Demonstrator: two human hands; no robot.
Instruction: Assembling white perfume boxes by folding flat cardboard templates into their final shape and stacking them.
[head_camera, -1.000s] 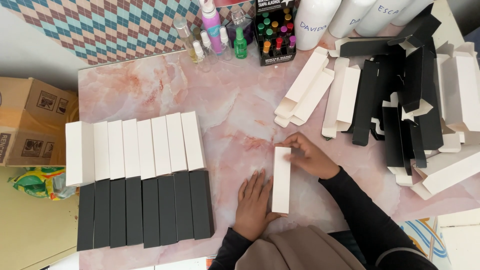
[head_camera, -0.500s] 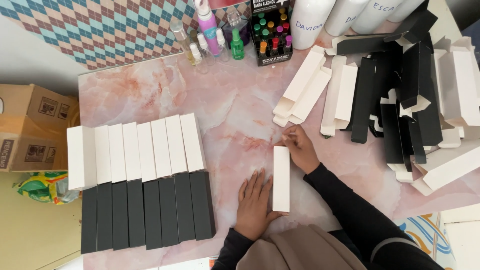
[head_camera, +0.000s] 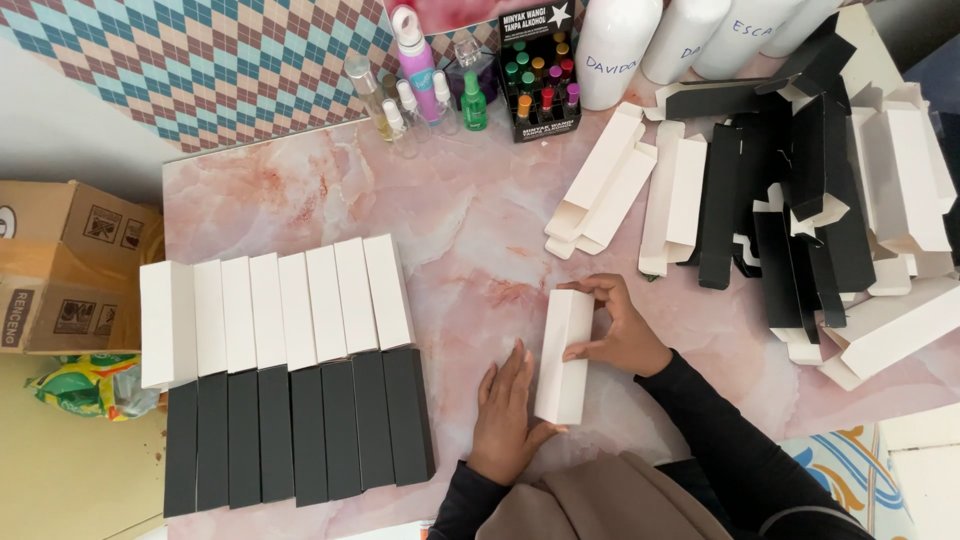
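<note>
Since earlier frame: white carton barely shifted on desk. Right hand grasps its upper end; left hand lies flat, fingers open, beside lower end. Finished rows left; flat blanks still piled right — roughly halfway.

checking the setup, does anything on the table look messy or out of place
Yes: the flat black and white cartons at the right lie in a loose overlapping heap, unlike the neat row of boxes at the left. Nothing looks spilled.
</note>
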